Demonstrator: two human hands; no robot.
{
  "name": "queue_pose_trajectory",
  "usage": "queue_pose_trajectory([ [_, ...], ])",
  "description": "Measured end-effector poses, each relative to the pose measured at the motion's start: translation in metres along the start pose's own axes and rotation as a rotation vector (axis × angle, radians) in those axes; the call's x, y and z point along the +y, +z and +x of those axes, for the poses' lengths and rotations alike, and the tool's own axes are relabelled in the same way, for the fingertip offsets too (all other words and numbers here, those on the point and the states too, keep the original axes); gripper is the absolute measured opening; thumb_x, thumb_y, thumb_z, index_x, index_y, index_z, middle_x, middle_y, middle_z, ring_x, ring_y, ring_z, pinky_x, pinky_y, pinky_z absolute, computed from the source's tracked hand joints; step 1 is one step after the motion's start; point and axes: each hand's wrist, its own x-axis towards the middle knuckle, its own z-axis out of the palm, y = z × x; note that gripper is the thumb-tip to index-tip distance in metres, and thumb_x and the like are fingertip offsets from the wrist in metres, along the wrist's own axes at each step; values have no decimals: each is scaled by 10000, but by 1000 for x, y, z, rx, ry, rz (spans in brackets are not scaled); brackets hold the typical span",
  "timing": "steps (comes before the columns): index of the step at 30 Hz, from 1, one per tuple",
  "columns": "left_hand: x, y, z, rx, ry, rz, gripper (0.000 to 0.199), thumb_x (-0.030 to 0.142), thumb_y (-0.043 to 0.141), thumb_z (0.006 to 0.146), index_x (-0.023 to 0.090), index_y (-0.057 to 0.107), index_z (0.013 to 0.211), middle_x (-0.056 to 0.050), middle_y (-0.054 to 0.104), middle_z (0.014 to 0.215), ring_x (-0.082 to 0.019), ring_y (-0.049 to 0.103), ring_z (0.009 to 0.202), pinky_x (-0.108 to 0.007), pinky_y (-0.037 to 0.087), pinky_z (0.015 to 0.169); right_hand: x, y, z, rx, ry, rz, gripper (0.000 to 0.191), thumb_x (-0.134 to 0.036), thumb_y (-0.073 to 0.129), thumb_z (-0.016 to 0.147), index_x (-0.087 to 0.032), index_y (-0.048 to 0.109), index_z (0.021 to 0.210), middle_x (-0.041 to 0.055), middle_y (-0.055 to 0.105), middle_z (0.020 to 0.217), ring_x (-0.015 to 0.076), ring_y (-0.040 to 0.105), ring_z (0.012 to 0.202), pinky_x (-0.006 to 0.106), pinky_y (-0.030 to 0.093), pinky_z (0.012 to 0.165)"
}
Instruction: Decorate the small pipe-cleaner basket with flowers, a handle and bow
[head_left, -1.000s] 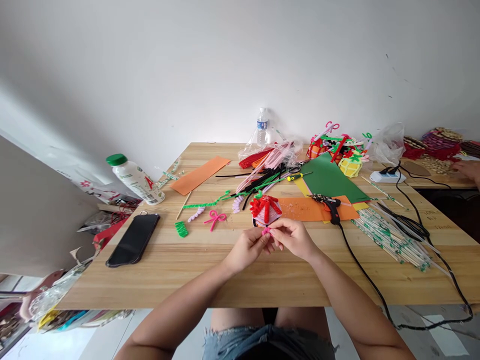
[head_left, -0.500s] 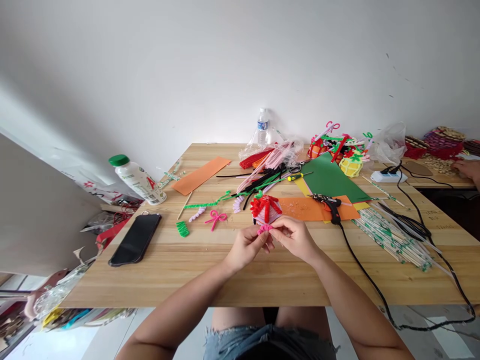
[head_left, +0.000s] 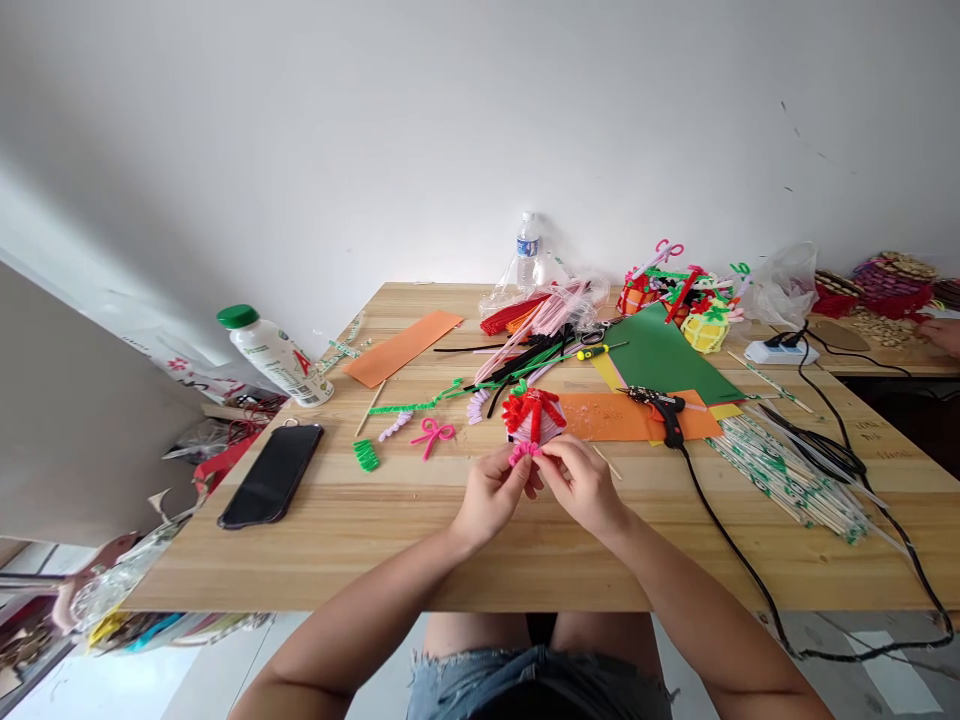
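Observation:
Between my hands, near the middle of the table, is a small pink coiled fuzzy piece [head_left: 524,453]. My left hand [head_left: 491,492] pinches its left side, and my right hand [head_left: 585,484] pinches its right side. Just behind my fingertips stands a red and pale-lilac fuzzy ornament [head_left: 534,415] with a green tip. To the left lie a pink bow [head_left: 433,436], a green zigzag piece [head_left: 366,455] and lilac coils [head_left: 395,426]. A hot glue gun [head_left: 660,408] rests on orange paper at the right.
A phone [head_left: 271,475] and a green-capped bottle [head_left: 276,357] are at the left. Fuzzy stems [head_left: 536,340], green paper [head_left: 664,355], wrapped sticks [head_left: 787,480] and a power strip [head_left: 780,352] with cables lie behind and right. Another person's hand [head_left: 941,335] is at the far right.
Both my hands have shifted slightly left with the pink piece. A thin stick on the table beside my right hand now shows. The other person's hand shows less at the right edge.

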Motion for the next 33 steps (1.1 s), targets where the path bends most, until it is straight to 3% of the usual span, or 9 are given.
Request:
queue_pose_trajectory([
  [6,2,2,-2,31,-32,12,446,505,550,885,139,571,630,-6,558,585,-97,559,501,-206,481,478,-9,4,-3,-59,-10,-122,170,-139,490,939,-189,636,868,79,654,763,185,644,705,301,532,654],
  [11,6,2,-3,34,17,44,416,472,539,900,143,584,649,-15,570,618,-96,562,532,-203,488,503,-11,5,-1,29,203,64,65,-196,545,928,-208,607,910,52,654,761,153,623,649,259,523,573],
  [18,1,2,-3,-19,-47,7,444,514,539,887,146,560,638,-3,555,561,-97,543,474,-205,454,465,-7,2,-6,-57,46,-25,142,-152,507,916,-206,638,931,84,670,789,192,664,724,306,555,672],
  [24,2,-1,-3,-83,44,108,448,448,506,927,139,584,612,-28,576,589,-96,542,517,-216,458,526,-7,0,3,-42,296,251,48,-215,563,898,-207,602,926,48,653,788,133,633,634,215,528,501],
  [27,-1,-2,-2,-121,10,83,464,483,509,917,140,583,613,-24,572,580,-93,537,502,-209,451,502,-4,-3,4,-35,145,174,109,-164,531,905,-203,622,860,57,660,794,149,638,692,246,540,576],
  [30,-3,-2,-1,-153,-62,-11,476,525,523,895,141,569,617,-13,562,556,-93,538,473,-202,445,466,0,-7,2,-69,-71,4,168,-114,515,899,-201,654,937,73,674,819,172,649,727,297,550,674],
  [33,0,-3,-1,-155,-81,-36,473,526,531,890,144,565,613,-12,561,549,-93,531,464,-207,446,468,1,-8,1,-96,-113,0,204,-116,527,895,-204,655,1027,84,680,863,190,663,779,317,564,721],
])
